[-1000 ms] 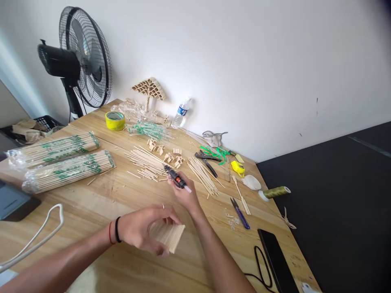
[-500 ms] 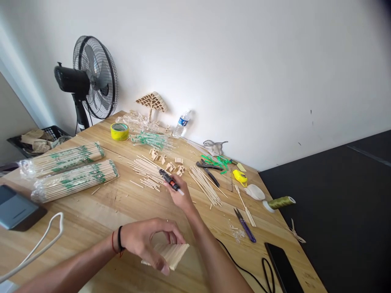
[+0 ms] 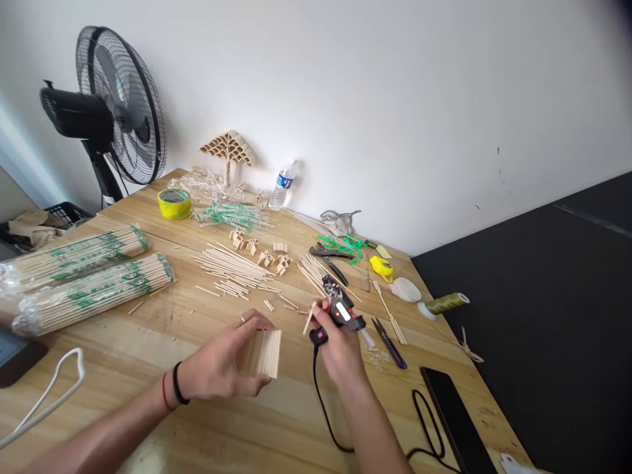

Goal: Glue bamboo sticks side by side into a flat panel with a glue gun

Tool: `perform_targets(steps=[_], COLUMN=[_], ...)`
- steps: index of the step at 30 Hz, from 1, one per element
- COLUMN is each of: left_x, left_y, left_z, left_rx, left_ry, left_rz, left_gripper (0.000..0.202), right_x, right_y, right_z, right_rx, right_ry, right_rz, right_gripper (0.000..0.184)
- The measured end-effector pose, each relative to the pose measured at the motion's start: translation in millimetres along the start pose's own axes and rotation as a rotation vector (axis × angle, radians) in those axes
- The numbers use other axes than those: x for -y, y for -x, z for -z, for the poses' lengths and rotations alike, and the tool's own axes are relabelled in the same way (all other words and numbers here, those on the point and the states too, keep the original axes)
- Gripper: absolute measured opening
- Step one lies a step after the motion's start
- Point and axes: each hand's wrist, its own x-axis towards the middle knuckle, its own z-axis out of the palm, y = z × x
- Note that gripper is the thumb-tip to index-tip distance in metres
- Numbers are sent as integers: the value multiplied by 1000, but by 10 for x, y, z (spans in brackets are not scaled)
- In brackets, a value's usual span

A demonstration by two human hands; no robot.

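fingers and thumb of the left hand (image 3: 222,362): set wide, holding a stick panel (image 3: 266,353) by two opposite edges, thumb at the near edge, fingers at the far one; the grip seems chosen to leave the panel's face and its free edge, turned toward the glue gun (image 3: 340,309), uncovered. the panel lies left of the glue gun, apart from it. fingers of the right hand (image 3: 340,349): closed about the glue gun while thumb and fingertips pinch a short stick (image 3: 309,320) just left of it, probably so that one hand can carry both. the gun's nozzle points away from the wearer, perhaps to spare the hands its tip. its cord (image 3: 320,395) hangs on the near side.

pose: the left forearm enters from the lower left, wrist fairly straight, palm facing the glue gun; the right forearm rises from below the gun, slanting leftward.

surroundings: loose sticks (image 3: 234,263) lie beyond the glue gun to its left, presumably for easy reach; purple-handled snips (image 3: 390,342) lie to its right; wrapped bundles (image 3: 99,289) lie far to its left.
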Motion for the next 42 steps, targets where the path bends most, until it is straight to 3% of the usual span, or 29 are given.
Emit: perform_targets(steps=[4, 8, 15, 22, 42], left_x=[24, 77, 78, 77, 27], left_y=[-32, -20, -17, -29, -41], left_z=[-50, -81, -88, -122, -113], left_rx=[38, 76, 104, 130, 127], left_ry=[-116, -247, -401, -431, -437], left_rz=[-43, -51, -28, -24, -29], left_gripper=[54, 57, 63, 61, 59], right_x=[-172, -344, -392, -346, -315], right_y=[427, 596, 651, 692, 700], right_z=[59, 86, 169, 92, 72], right_rx=[67, 94, 113, 108, 121], right_ry=[-37, -74, -68, -69, -98], right_rz=[-130, -207, -303, -401, -357], right_gripper=[35, 34, 30, 28, 30])
